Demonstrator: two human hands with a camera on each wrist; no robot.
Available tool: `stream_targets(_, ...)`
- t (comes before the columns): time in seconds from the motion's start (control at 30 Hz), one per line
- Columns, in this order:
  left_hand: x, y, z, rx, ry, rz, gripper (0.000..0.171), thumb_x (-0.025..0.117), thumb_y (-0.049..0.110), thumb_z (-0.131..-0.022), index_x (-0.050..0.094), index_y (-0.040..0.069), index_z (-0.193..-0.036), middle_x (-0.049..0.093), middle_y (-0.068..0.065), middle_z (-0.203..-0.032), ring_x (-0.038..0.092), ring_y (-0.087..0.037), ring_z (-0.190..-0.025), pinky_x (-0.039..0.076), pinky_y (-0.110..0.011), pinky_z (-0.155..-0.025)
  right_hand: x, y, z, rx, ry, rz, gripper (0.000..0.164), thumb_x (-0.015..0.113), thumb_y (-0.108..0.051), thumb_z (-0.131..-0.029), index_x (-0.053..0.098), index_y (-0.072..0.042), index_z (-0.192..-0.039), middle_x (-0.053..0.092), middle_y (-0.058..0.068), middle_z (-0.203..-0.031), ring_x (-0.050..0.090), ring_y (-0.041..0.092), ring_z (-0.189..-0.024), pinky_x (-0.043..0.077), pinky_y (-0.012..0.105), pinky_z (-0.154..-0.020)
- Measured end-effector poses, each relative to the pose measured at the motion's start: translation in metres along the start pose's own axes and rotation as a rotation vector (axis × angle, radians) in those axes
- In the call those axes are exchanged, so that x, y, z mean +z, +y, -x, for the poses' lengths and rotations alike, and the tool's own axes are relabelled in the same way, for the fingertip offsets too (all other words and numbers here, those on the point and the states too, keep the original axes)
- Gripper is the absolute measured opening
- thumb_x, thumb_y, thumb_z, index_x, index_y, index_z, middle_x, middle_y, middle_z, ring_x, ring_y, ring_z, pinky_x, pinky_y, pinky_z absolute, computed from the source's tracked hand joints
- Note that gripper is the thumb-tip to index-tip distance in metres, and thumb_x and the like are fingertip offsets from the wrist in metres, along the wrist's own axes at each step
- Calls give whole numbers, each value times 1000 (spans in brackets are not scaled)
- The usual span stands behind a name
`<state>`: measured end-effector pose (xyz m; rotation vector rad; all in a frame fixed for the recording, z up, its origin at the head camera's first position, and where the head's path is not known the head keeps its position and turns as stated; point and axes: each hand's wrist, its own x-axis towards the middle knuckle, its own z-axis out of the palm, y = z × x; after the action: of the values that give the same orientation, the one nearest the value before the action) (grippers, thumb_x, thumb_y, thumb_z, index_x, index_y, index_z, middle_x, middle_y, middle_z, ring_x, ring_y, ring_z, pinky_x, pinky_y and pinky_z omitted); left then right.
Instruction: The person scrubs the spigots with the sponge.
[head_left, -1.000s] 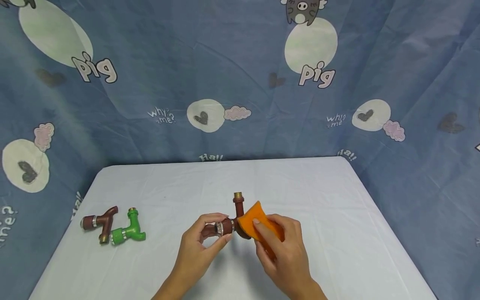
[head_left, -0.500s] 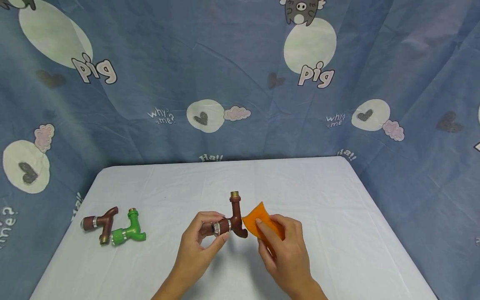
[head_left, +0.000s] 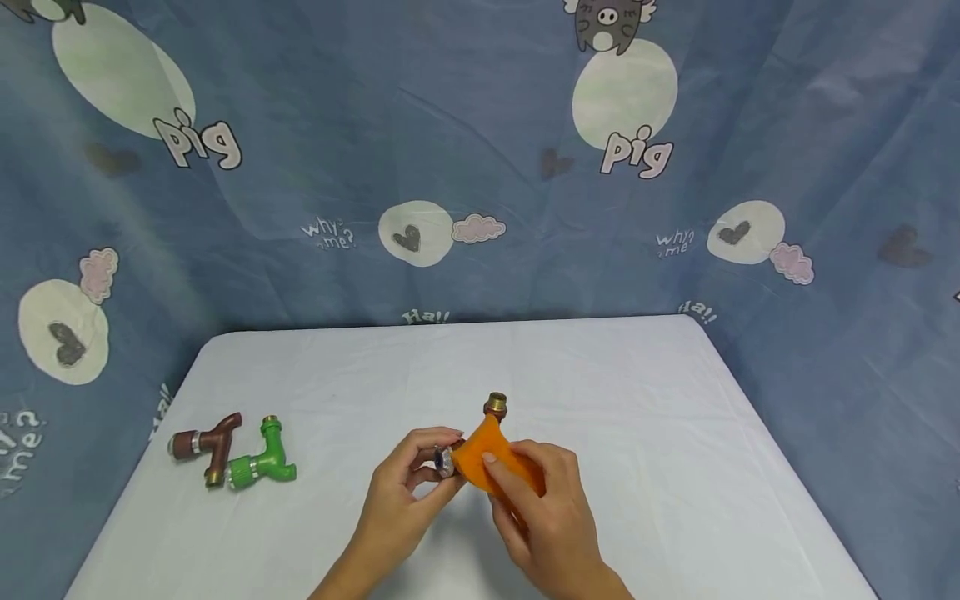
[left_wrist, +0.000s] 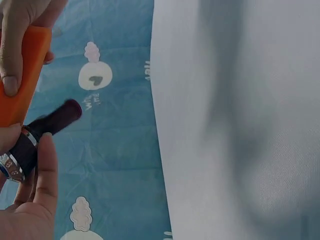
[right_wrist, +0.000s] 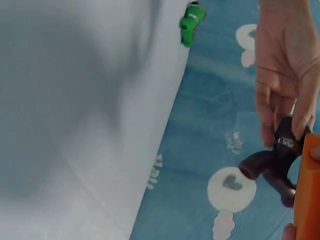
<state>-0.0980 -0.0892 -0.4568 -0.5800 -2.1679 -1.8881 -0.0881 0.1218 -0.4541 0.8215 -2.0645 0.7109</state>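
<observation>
My left hand (head_left: 405,487) holds a dark brown tap (head_left: 496,407) by its handle end, with thumb and fingers around it. The tap's brass threaded end points away from me, and its chrome ring shows beside my left fingers. An orange sponge (head_left: 491,457), bent to a pointed corner, is pinched in my right hand (head_left: 547,512) and lies over the tap's body, hiding much of it in the head view. From the right wrist, the tap's spout and branch (right_wrist: 272,162) show next to the sponge's flat side (right_wrist: 307,195).
On the left of the white table (head_left: 360,375) lie another brown tap (head_left: 217,446) and a green tap (head_left: 266,458), close side by side. A blue printed cloth (head_left: 480,125) hangs behind the table and along its sides.
The sponge has moved left from beside the tap onto its body. The tap has turned and shifted slightly right, its brass end now tilted more toward the camera.
</observation>
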Motion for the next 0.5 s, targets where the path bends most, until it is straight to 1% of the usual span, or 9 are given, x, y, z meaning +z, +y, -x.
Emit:
stream_targets(0.03, 0, 0, 0, 5, -5, 18, 50, 81, -7, -87, 63, 12, -129, 64, -11, -131, 71, -22, -106, 63, -33, -85, 0, 1, 1, -2, 7, 5, 33, 53, -30, -108, 73, -13, -127, 60, 18, -124, 54, 35, -105, 58, 43, -81)
stream_targets(0.1, 0, 0, -1, 9, -10, 37, 49, 81, -8, -87, 63, 11, -128, 64, -13, -130, 71, -23, -107, 62, -34, -86, 0, 4, 2, -4, 13, 16, 32, 53, -29, -108, 74, -13, -127, 61, 19, -124, 54, 35, -105, 58, 44, -80)
stream_targets(0.17, 0, 0, 0, -6, -3, 46, 48, 82, -6, -87, 63, 13, -127, 64, -11, -130, 71, -23, -106, 62, -34, -86, 0, 6, 3, -6, 18, 30, 32, 54, -29, -108, 74, -13, -126, 61, 19, -123, 55, 36, -104, 58, 44, -80)
stream_targets(0.3, -1, 0, 1, -37, 3, 54, 47, 84, 0, -88, 62, 13, -127, 65, -9, -129, 71, -23, -101, 63, -32, -83, -3, 13, 9, 30, 1, 59, 33, 52, -31, -109, 75, -14, -125, 61, 18, -124, 54, 35, -105, 57, 43, -82)
stream_targets(0.4, -2, 0, 0, -39, 0, 36, 46, 84, 2, -88, 63, 14, -127, 66, -11, -127, 72, -22, -97, 63, -30, -81, -5, 17, 13, 49, -2, 76, 34, 50, -31, -109, 75, -14, -125, 61, 18, -124, 54, 35, -106, 55, 40, -84)
stream_targets(0.5, -3, 0, 0, -35, -5, 14, 46, 85, 4, -88, 63, 14, -126, 68, -8, -124, 73, -21, -93, 63, -30, -78, -7, 21, 14, 59, 30, 98, 36, 51, -30, -108, 72, -9, -129, 61, 19, -123, 54, 36, -105, 53, 38, -84)
